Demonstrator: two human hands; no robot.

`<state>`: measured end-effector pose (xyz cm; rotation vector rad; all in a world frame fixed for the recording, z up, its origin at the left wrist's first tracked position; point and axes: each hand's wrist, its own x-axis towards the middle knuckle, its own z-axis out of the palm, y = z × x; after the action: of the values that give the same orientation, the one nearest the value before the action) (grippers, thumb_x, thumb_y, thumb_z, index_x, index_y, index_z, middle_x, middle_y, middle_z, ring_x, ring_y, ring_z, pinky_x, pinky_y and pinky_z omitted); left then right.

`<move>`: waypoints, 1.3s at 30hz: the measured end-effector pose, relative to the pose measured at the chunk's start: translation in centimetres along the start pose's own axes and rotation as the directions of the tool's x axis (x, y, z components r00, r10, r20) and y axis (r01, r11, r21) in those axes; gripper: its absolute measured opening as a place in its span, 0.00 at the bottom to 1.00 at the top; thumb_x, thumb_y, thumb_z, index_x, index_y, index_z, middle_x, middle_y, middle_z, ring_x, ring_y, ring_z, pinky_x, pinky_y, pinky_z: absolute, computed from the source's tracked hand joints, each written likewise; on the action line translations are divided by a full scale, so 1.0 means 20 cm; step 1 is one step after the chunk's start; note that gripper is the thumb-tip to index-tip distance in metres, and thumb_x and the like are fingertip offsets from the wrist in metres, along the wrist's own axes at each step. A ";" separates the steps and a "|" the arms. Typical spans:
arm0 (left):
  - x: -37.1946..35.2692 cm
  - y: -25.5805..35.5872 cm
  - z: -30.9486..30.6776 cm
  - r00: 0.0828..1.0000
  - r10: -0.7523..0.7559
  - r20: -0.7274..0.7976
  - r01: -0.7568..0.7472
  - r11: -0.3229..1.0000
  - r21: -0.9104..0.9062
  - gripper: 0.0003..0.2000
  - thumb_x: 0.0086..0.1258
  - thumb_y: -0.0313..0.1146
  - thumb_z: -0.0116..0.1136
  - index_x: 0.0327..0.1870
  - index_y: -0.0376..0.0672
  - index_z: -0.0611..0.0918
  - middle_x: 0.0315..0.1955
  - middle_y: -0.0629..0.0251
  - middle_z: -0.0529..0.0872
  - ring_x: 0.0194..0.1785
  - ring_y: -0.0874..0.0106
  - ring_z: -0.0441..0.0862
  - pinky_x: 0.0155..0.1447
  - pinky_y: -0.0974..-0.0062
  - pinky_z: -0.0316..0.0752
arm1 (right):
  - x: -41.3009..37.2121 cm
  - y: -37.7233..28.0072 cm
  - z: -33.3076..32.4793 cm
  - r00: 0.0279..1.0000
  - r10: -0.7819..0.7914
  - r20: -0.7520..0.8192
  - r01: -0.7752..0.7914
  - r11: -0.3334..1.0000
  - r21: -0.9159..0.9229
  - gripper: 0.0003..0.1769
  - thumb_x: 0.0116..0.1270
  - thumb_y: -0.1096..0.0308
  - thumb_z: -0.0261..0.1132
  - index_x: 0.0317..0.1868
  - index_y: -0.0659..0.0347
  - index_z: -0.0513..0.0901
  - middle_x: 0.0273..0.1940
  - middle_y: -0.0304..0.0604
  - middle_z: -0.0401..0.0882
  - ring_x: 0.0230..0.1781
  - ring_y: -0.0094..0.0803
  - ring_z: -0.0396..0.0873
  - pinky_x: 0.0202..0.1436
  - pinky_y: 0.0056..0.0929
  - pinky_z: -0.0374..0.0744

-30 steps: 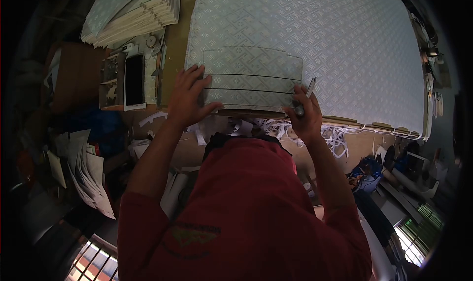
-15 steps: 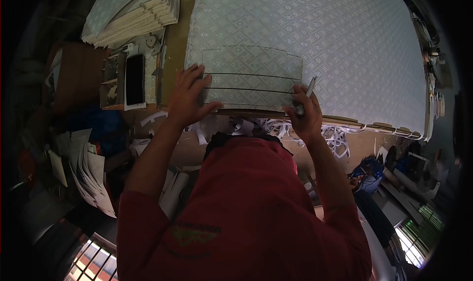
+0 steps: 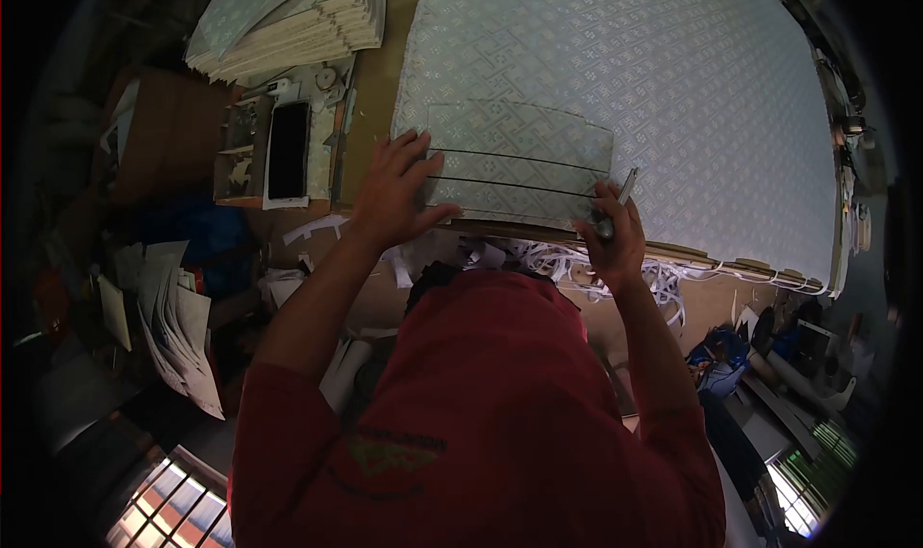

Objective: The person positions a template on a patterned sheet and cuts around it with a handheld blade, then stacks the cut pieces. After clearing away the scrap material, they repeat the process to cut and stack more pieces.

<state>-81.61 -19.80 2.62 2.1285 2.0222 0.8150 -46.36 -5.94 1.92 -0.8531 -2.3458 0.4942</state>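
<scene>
A clear, see-through rectangular template [image 3: 524, 135] with dark lines across it lies on pale patterned fabric [image 3: 692, 96] at the table's near edge. My left hand [image 3: 399, 192] rests on the template's left end, fingers spread. At its right end, my right hand [image 3: 615, 236] has curled fingers around a slim silver tool [image 3: 629, 185] that points up and away. The tool looks like a cutter knife, though most of it is hidden in the palm. Fingertips of my right hand touch the template's near right corner.
A stack of cut patterned sheets [image 3: 298, 29] sits at the back left. Below it are a black phone [image 3: 288, 149] and a wooden compartment box [image 3: 240, 154]. White offcut strips [image 3: 663, 284] hang and lie under the table's front edge. More sheets [image 3: 173, 317] stand at lower left.
The whole view has shifted, so table, template and hands appear further right and slightly lower. Both hands keep the same places on the template, and the tool stays in my right hand.
</scene>
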 end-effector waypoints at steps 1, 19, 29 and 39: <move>0.00 0.01 0.00 1.000 -0.006 0.005 0.006 1.000 -0.004 0.38 0.56 0.55 0.80 0.64 0.42 0.82 0.71 0.51 0.76 0.77 0.49 0.69 0.81 0.39 0.57 | 0.00 0.00 0.00 1.000 0.001 -0.001 -0.001 1.000 0.008 0.29 0.57 0.69 0.82 0.55 0.61 0.77 0.62 0.57 0.85 0.65 0.58 0.80 0.66 0.49 0.80; 0.14 -0.04 -0.09 0.989 0.107 0.098 -0.108 0.994 0.008 0.20 0.59 0.39 0.77 0.52 0.47 0.86 0.58 0.56 0.80 0.68 0.52 0.75 0.77 0.43 0.62 | 0.03 -0.05 -0.04 0.993 0.015 0.113 0.002 0.989 -0.145 0.24 0.59 0.70 0.81 0.52 0.63 0.79 0.64 0.58 0.83 0.64 0.60 0.81 0.64 0.50 0.82; 0.66 0.10 -0.04 0.670 0.355 0.652 -0.406 0.911 -0.078 0.37 0.44 0.32 0.82 0.63 0.55 0.84 0.64 0.61 0.77 0.66 0.58 0.75 0.70 0.62 0.73 | 0.05 -0.09 -0.05 0.995 0.032 0.095 -0.024 0.996 -0.083 0.23 0.57 0.72 0.81 0.50 0.61 0.79 0.62 0.56 0.85 0.65 0.58 0.81 0.66 0.48 0.81; 0.83 0.44 0.04 0.406 0.443 0.799 -0.759 0.650 0.026 0.61 0.33 0.29 0.87 0.78 0.74 0.67 0.84 0.58 0.54 0.83 0.51 0.59 0.69 0.53 0.79 | 0.01 -0.03 -0.03 1.000 0.013 -0.011 -0.013 1.000 0.011 0.23 0.56 0.70 0.80 0.51 0.61 0.80 0.59 0.56 0.86 0.62 0.58 0.82 0.64 0.49 0.81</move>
<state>-73.66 -4.91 10.84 2.8002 0.9538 -0.5288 -46.35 -6.14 2.77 -0.8639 -2.3269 0.5061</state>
